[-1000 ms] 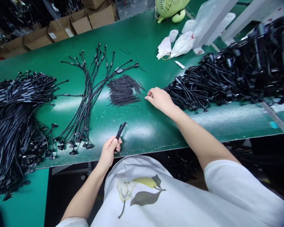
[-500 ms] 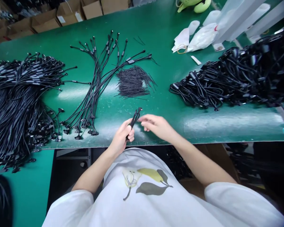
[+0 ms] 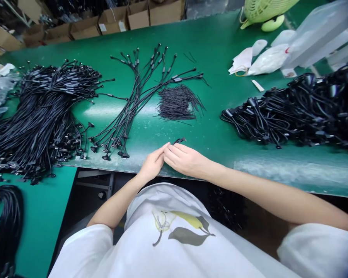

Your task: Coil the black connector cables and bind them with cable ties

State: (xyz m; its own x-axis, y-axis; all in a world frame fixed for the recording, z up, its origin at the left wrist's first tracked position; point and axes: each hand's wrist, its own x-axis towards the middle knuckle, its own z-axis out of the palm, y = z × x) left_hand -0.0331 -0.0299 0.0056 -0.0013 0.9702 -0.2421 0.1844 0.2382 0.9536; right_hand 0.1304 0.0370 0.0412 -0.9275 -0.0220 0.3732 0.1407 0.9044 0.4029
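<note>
The left hand (image 3: 153, 165) is closed on a black cable (image 3: 180, 141), mostly hidden, its end poking out over the green table (image 3: 211, 133) below the thin black ties (image 3: 175, 103). The right hand (image 3: 188, 161) meets it, fingers bent; whether they grip, I can't tell. The cable coil (image 3: 15, 220) is cut off

Wires (image 3: 175, 102) on worktop (image 3: 217, 42). Loose cables (image 3: 130, 104) left of wires, some ends reaching just behind them. Heap (image 3: 46, 100) farther left. Bundles (image 3: 301, 108) right of wires. Strip (image 3: 258, 85) right and slightly behind. Bag (image 3: 268, 60) farther behind right, fan (image 3: 263, 11) behind bag. Boxes (image 3: 113, 22) beyond worktop, behind left of wires. Coil (image 3: 16, 220) far before, left.
</note>
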